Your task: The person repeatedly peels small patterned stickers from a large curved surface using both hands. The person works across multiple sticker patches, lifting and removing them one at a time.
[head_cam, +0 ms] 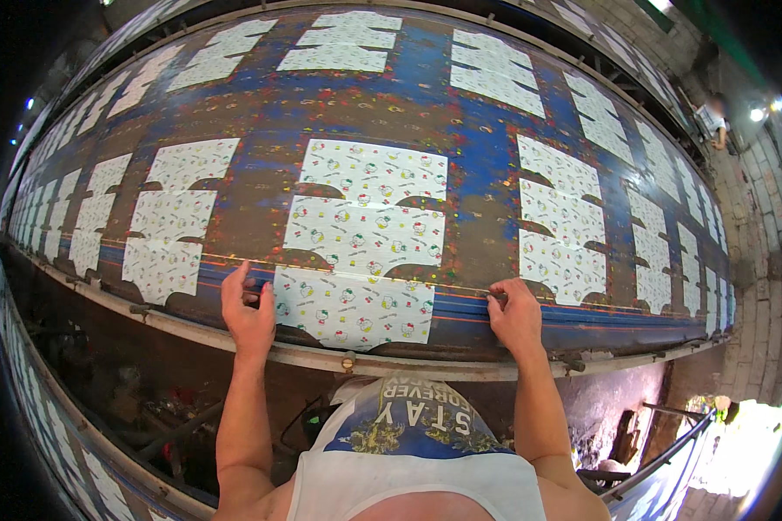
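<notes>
A white fabric panel (pixel 355 306) with a small printed cartoon cat pattern lies flat before me at the table's near edge. Its curved cut-outs expose the dark tabletop. My left hand (pixel 251 309) hovers at the panel's left side, thumb and index finger apart. To its right, beyond a bare strip, is my right hand (pixel 516 316), with thumb and index finger curled close together. A thin orange-yellow line, seemingly a string (pixel 466 286), runs lengthwise across the panels and passes by both hands' fingertips. Whether the right fingers pinch it cannot be made out.
The long printing table (pixel 254 195) is stained blue and brown and carries rows of similar panels (pixel 560 221). A pale rail (pixel 397 368) with metal knobs borders its near edge. Another person (pixel 713 120) is at the far right, by a brick floor (pixel 759 195).
</notes>
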A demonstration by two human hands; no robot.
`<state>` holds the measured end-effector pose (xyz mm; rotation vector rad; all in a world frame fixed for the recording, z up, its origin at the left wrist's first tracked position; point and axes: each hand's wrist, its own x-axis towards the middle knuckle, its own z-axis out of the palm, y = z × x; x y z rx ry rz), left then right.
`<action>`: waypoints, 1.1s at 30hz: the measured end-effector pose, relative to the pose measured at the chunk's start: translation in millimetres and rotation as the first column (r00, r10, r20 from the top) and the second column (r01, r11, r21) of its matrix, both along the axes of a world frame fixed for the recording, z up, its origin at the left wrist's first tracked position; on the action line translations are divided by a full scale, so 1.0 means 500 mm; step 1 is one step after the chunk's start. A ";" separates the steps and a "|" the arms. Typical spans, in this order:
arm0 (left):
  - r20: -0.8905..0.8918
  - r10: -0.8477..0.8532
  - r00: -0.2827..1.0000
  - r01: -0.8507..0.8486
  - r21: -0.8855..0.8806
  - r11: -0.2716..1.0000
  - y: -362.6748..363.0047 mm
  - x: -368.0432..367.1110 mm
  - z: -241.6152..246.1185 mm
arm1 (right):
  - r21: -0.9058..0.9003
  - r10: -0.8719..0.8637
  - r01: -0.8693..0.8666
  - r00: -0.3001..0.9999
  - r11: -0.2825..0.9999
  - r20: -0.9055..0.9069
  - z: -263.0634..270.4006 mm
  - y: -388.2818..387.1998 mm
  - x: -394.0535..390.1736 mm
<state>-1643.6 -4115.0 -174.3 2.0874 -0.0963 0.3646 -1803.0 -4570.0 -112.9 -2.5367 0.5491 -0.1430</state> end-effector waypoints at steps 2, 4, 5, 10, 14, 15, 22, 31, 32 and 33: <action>0.050 -0.032 0.998 0.032 -0.002 0.999 -0.024 -0.010 0.021 | -0.064 0.025 -0.025 1.000 0.998 -0.008 0.003 -0.013 -0.009; 0.068 -0.083 0.994 0.086 -0.038 0.996 -0.062 -0.026 0.053 | -0.105 0.035 -0.034 0.999 0.994 0.010 0.007 -0.029 -0.015; 0.101 -0.126 0.987 0.127 -0.003 0.992 -0.087 -0.035 0.072 | -0.131 0.041 -0.037 0.999 0.991 0.031 0.011 -0.040 -0.015; 0.179 -0.373 0.910 0.383 -0.022 0.923 -0.262 -0.087 0.151 | -0.216 0.030 -0.009 0.995 0.976 0.096 0.050 -0.146 -0.023; 0.206 -0.534 0.820 0.537 0.045 0.842 -0.403 -0.157 0.166 | -0.271 0.014 0.029 0.988 0.962 0.155 0.067 -0.286 -0.020; 0.222 -0.567 0.793 0.569 0.063 0.820 -0.438 -0.177 0.162 | -0.281 0.020 0.031 0.984 0.959 0.175 0.065 -0.329 -0.017; 0.089 -0.582 0.808 0.565 0.156 0.810 -0.653 -0.332 0.097 | -0.307 0.042 0.026 0.976 0.951 0.213 0.022 -0.645 0.002; 0.093 -0.275 0.957 0.230 0.338 0.913 -0.727 -0.374 0.030 | -0.395 -0.030 0.077 0.992 0.916 0.124 -0.019 -0.944 0.167; 0.107 -0.259 0.960 0.211 0.335 0.919 -0.731 -0.376 0.029 | -0.391 -0.032 0.079 0.992 0.917 0.126 -0.028 -0.968 0.193; 0.104 -0.246 0.964 0.194 0.362 0.912 -0.732 -0.378 0.028 | -0.391 -0.032 0.075 0.993 0.918 0.114 -0.035 -0.989 0.220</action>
